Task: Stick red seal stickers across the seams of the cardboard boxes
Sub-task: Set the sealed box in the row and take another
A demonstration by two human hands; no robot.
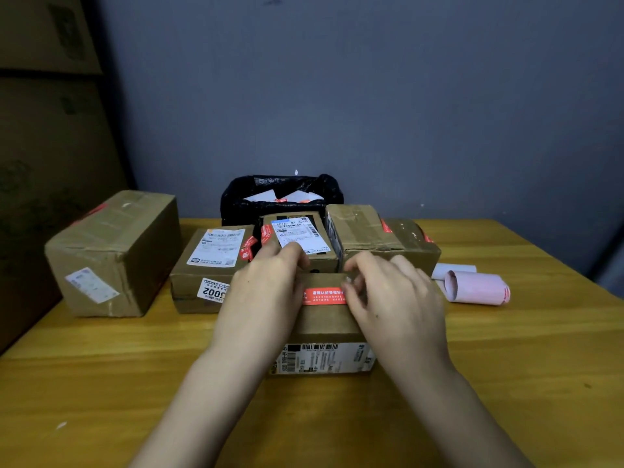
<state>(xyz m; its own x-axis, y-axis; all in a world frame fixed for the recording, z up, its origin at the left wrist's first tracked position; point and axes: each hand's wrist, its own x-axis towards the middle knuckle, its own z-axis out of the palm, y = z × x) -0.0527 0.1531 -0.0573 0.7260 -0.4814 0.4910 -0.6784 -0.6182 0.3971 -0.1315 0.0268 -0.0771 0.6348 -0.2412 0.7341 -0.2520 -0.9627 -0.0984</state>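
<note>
On the nearest cardboard box (329, 320), the red seal sticker (325, 295) runs left-right between both hands, left hand (261, 298) pressing flat, right hand (398, 298) pinching its end.

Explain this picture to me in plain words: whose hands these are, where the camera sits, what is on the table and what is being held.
There is no machine here: a person wears a camera on the head, looking down at two bare hands. On the yellow wooden table stand several brown cardboard boxes. The left hand and right hand rest on the nearest small cardboard box, both touching a red seal sticker lying across its top. To the right lies a pink paper roll; behind, a black-lined bin.
</note>
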